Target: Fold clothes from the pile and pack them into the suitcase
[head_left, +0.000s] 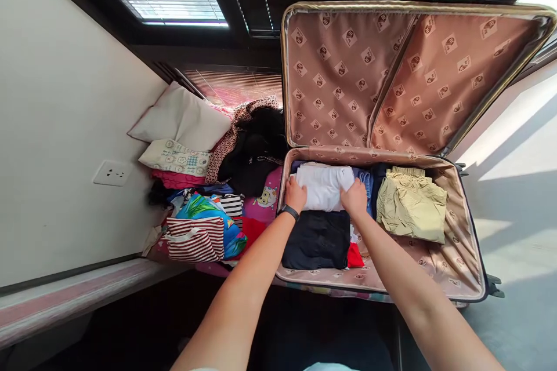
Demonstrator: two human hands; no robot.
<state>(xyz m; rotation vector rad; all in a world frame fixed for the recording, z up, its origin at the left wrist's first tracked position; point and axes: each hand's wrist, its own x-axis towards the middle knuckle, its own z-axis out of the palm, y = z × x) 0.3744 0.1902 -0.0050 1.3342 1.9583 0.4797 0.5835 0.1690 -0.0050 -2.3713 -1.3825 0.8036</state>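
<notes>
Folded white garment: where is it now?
In the head view, the folded white garment lies in the left half of the open pink-lined suitcase, between left hand and right hand, beyond the folded black garment.

Suitcase (456,269), open, patterned lining (404,81), lid (418,7) raised; inside, folded white garment (322,188), left hand (296,195) and right hand (354,199) gripping its opposite ends; folded black garment (317,240), on the near side; khaki garment (413,206), to the right. Beside the suitcase, at left: white pillow (187,119); red-and-white striped cloth (195,240); black clothing (256,162).

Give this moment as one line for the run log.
left hand: on white cloth, left end; right hand: on white cloth, right end; suitcase: open; khaki garment: inside, right
</notes>
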